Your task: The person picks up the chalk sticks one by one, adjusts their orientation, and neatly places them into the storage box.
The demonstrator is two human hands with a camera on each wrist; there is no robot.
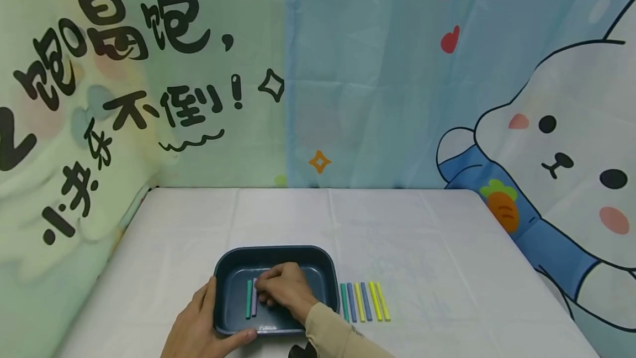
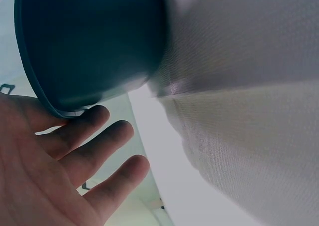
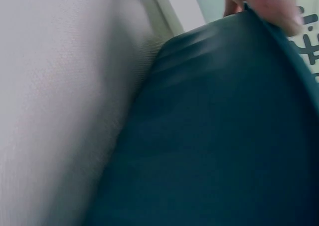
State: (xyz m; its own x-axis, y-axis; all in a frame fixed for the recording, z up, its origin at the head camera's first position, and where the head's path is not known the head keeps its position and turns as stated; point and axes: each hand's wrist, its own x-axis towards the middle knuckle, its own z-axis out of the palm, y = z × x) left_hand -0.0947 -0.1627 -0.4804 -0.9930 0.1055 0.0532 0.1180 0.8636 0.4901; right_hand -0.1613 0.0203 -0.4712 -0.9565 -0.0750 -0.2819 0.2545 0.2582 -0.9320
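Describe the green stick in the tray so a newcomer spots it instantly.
On the white-covered table, find the dark blue tray. In the tray's left half, seen from the head camera, two thin sticks lie side by side. The green stick is the left one: its neighbour is purple, and the other green one lies outside, right of the tray.

A smooth, softly glossy tray [image 1: 231, 291] rests on a finely woven tablecloth [image 1: 437, 269], matt sticks [image 1: 375, 301] at right, a creased cloth curtain [image 1: 348, 70] at far side.
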